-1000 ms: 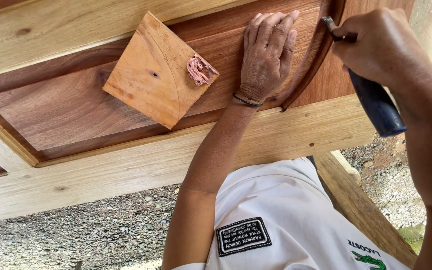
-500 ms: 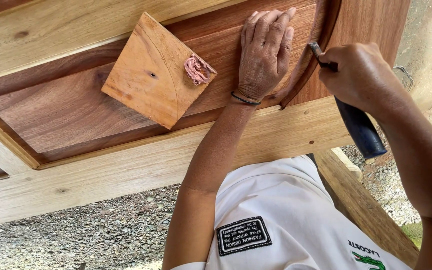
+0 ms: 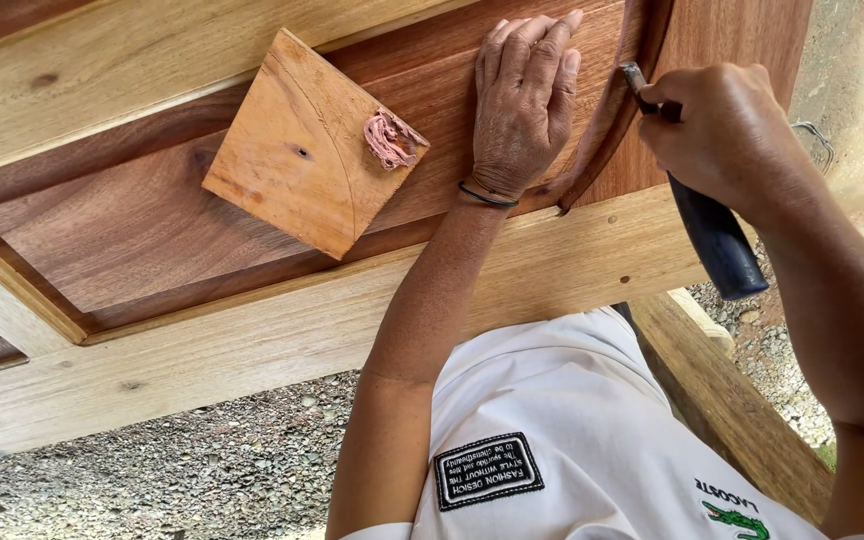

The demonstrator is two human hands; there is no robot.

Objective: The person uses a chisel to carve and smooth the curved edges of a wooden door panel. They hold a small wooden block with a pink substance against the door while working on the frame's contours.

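My left hand (image 3: pixel 522 100) lies flat, fingers together, on the dark recessed panel of a wooden door (image 3: pixel 132 240). My right hand (image 3: pixel 722 135) grips a tool with a dark blue handle (image 3: pixel 712 240); its metal tip (image 3: pixel 634 78) touches the curved dark moulding (image 3: pixel 602 150) beside my left hand. A square light wood block (image 3: pixel 302 150) rests on the panel to the left, with a lump of pinkish putty (image 3: pixel 389 137) on its right corner.
The door's pale frame rail (image 3: pixel 252 340) runs across below the panel. A wooden beam (image 3: pixel 722 400) slants at lower right. Gravel ground (image 3: pixel 172 470) shows beneath. My white shirt (image 3: pixel 572 440) fills the lower middle.
My right hand with the tool has shifted left and lower, bringing the metal tip closer to the curved moulding. The left hand stays on the panel.
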